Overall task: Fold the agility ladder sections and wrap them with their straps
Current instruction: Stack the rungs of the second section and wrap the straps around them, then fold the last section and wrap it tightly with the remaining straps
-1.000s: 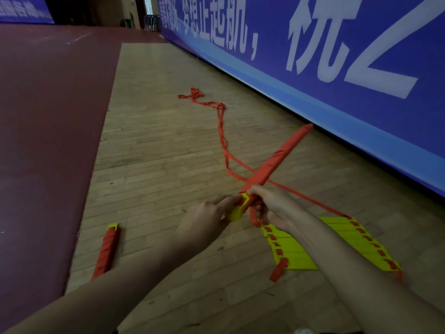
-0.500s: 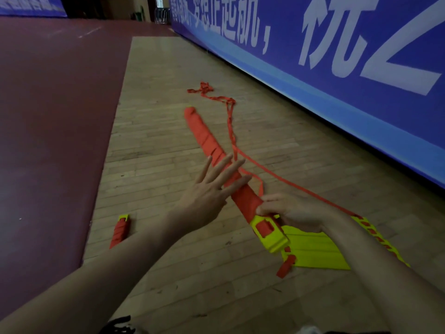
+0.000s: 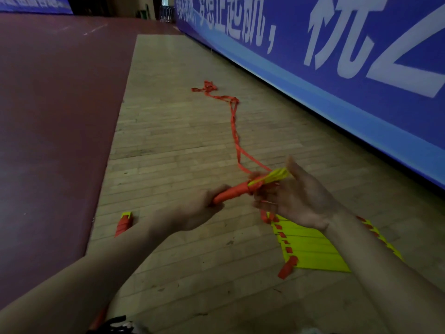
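A wrapped bundle (image 3: 124, 224) lies at left and flat yellow rungs (image 3: 310, 247) at right, partly hidden by the right hand (image 3: 296, 198). A loose orange strap (image 3: 234, 131) trails over the wooden floor (image 3: 180, 141) beside a blue banner (image 3: 337, 68). The ladder roll (image 3: 237, 192), held above the floor, runs left to right with its yellow end rightward; the left hand (image 3: 195, 208) and right hand each have their grip curled round it.

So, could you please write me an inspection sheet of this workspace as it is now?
surface: wooden floor, dark red court beside it.
job's things: wrapped bundle in both hands; loose orange strap trailing away; flat yellow rungs; second wrapped bundle on floor.
clutter: black item at bottom edge, unclear.
grips: left hand grips bundle's orange part; right hand holds its yellow end.
cables: nothing seen.
surroundings: blue banner with white characters.
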The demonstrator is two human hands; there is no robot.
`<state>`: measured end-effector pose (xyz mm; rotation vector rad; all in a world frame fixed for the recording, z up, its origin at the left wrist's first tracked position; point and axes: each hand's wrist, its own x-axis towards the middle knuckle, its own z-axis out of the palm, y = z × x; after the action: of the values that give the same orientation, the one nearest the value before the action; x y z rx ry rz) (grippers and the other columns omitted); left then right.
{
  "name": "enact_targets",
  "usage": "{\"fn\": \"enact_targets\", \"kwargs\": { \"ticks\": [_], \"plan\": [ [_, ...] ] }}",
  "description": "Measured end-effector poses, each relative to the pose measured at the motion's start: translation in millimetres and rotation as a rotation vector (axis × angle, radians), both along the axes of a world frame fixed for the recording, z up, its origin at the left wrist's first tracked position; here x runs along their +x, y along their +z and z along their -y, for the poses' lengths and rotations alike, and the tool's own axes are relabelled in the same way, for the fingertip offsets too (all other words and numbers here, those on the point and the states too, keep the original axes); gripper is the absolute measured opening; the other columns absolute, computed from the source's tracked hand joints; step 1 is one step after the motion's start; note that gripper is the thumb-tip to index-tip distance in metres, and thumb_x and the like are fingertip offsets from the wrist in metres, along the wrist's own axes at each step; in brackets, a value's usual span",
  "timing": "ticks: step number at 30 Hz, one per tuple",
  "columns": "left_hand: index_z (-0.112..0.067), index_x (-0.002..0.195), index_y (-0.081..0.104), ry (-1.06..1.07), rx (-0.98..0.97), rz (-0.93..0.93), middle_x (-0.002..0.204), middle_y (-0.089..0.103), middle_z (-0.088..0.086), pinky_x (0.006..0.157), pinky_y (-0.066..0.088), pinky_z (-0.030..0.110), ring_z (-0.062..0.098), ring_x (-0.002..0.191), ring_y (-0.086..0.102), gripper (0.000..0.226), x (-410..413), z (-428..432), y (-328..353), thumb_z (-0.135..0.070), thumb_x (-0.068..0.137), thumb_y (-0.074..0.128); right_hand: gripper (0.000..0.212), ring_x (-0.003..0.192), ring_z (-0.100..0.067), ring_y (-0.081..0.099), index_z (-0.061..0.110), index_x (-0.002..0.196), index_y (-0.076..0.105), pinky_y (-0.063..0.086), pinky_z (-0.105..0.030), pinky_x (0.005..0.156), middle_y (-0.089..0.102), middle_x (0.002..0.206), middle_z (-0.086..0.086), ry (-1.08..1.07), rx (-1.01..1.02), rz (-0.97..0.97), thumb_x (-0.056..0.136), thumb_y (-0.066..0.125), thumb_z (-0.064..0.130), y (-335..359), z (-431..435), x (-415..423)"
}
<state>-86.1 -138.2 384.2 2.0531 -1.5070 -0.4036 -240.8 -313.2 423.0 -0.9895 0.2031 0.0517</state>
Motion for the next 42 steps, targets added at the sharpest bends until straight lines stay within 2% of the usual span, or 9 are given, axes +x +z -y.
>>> {"fn": "enact_targets", "kwargs": {
  "ticks": [4, 7, 13, 17, 21, 27, 31, 37, 42],
  "plan": [
    [-0.021, 0.129, 0.049, 0.093, 0.099, -0.130, 0.084, 0.057, -0.004, 0.069, 0.040, 0.011, 0.007, 0.075, 0.053, 0.036, 1.5, 5.8, 6.0, -0.008, 0.095, 0.049, 0.053, 0.072, -0.017, 0.066, 0.009, 0.084, 0.076, 0.057, -0.033, 0.075, 0.068, 0.078, -0.009, -0.144, 0.008, 0.134, 0.038, 0.097, 0.025, -10.2, -9.3, 16.8],
    [-0.020, 0.130, 0.047, 0.139, 0.176, -0.036, 0.094, 0.061, 0.006, 0.075, 0.043, 0.030, 0.021, 0.086, 0.057, 0.037, 3.1, 7.6, 5.1, -0.008, 0.094, 0.047, 0.039, 0.069, -0.015, 0.064, 0.010, 0.086, 0.065, 0.058, -0.029, 0.066, 0.066, 0.070, -0.003, -0.311, 0.007, 0.053, 0.053, 0.086, 0.010, -15.9, -25.2, 36.4],
    [-0.019, 0.146, 0.028, 0.166, 0.239, 0.129, 0.115, 0.057, 0.010, 0.074, 0.033, 0.023, 0.024, 0.096, 0.055, 0.055, 19.1, 5.3, -13.2, -0.021, 0.096, 0.050, 0.018, 0.070, -0.012, 0.056, 0.013, 0.078, 0.059, 0.051, -0.022, 0.052, 0.059, 0.072, -0.002, -0.598, -0.007, -0.166, 0.087, 0.055, -0.002, -35.0, -27.2, 88.7],
    [-0.026, 0.137, 0.041, 0.214, 0.268, -0.283, 0.109, 0.053, -0.007, 0.077, 0.038, 0.018, 0.012, 0.098, 0.053, 0.065, 58.4, -18.8, -37.9, -0.040, 0.082, 0.072, 0.020, 0.069, -0.013, 0.053, 0.012, 0.077, 0.058, 0.049, -0.020, 0.052, 0.054, 0.074, -0.002, -0.568, -0.004, -0.209, 0.087, 0.050, -0.003, -59.0, -25.3, 130.1],
    [-0.032, 0.116, 0.054, 0.370, 0.206, -0.708, 0.111, 0.060, -0.006, 0.089, 0.046, 0.019, 0.013, 0.109, 0.058, 0.041, 104.8, -57.0, -95.1, -0.037, 0.080, 0.073, 0.022, 0.069, -0.012, 0.054, 0.010, 0.078, 0.056, 0.049, -0.018, 0.052, 0.055, 0.075, -0.004, -0.480, -0.003, -0.240, 0.088, 0.049, -0.008, -110.0, -36.0, 185.7],
    [-0.031, 0.106, 0.055, 0.626, 0.108, -0.913, 0.094, 0.057, -0.012, 0.056, 0.042, 0.003, -0.003, 0.078, 0.053, 0.029, 159.1, -105.9, -189.6, -0.012, 0.088, 0.066, 0.023, 0.058, -0.009, 0.061, 0.012, 0.079, 0.057, 0.051, -0.017, 0.052, 0.065, 0.057, 0.004, -0.306, -0.134, -0.295, 0.089, 0.051, -0.009, -204.5, -81.1, 293.5],
    [-0.029, 0.104, 0.061, 0.711, 0.102, -1.012, 0.101, 0.060, 0.002, 0.072, 0.042, 0.025, 0.013, 0.087, 0.057, 0.029, 189.7, -136.0, -245.9, -0.005, 0.088, 0.064, 0.022, 0.059, -0.007, 0.060, 0.014, 0.081, 0.057, 0.049, -0.019, 0.057, 0.065, 0.053, 0.011, -0.249, -0.218, -0.328, 0.089, 0.054, -0.007, -269.4, -106.1, 357.6],
    [-0.012, 0.108, 0.061, 0.919, -0.043, -1.032, 0.098, 0.062, 0.006, 0.066, 0.047, 0.020, 0.009, 0.074, 0.060, 0.025, 212.3, -161.5, -315.1, 0.002, 0.087, 0.063, 0.019, 0.062, -0.007, 0.057, 0.013, 0.081, 0.058, 0.045, -0.014, 0.047, 0.064, 0.066, 0.005, -0.277, -0.299, -0.414, 0.089, 0.058, -0.005, -350.7, -132.7, 414.7],
    [-0.010, 0.117, 0.057, 1.003, -0.110, -1.024, 0.102, 0.060, 0.005, 0.072, 0.050, 0.020, 0.008, 0.082, 0.057, 0.040, 201.6, -170.8, -350.5, 0.005, 0.082, 0.068, 0.018, 0.065, -0.013, 0.058, 0.007, 0.072, 0.058, 0.051, -0.026, 0.063, 0.062, 0.077, -0.005, -0.421, -0.332, -0.551, 0.082, 0.068, -0.003, -389.1, -147.1, 421.6]
  ]
}}
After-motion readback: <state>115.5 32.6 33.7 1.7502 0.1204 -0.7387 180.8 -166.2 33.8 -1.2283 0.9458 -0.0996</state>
